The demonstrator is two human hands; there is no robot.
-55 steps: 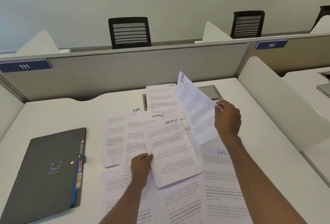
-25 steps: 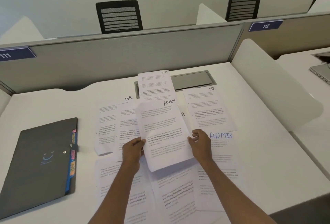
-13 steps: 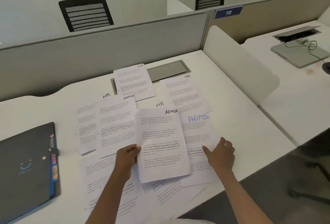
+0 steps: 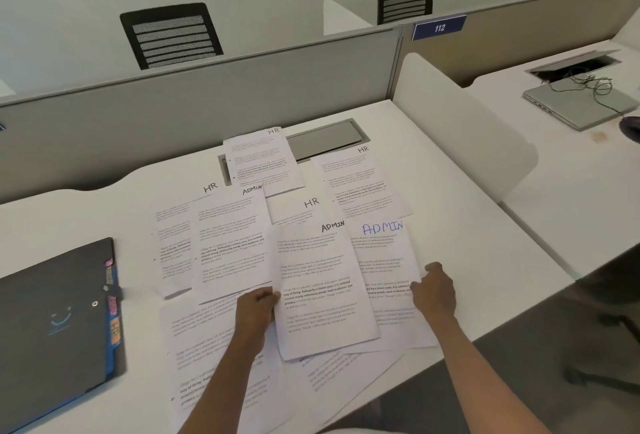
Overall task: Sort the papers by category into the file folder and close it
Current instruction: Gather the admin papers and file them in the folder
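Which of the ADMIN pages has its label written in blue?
The rightmost ADMIN page, pinched by the right hand; the middle ADMIN page and left ADMIN page are lettered in black.

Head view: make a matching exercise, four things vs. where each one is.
1. file folder
2. black-ink ADMIN sheet
3. laptop
4. farthest HR sheet

a. partly over the grey cable hatch
b. gripped by the left hand
c. on the neighbouring desk, to the right
d. closed, on the left of the desk

Pairs: 1-d, 2-b, 3-c, 4-a.
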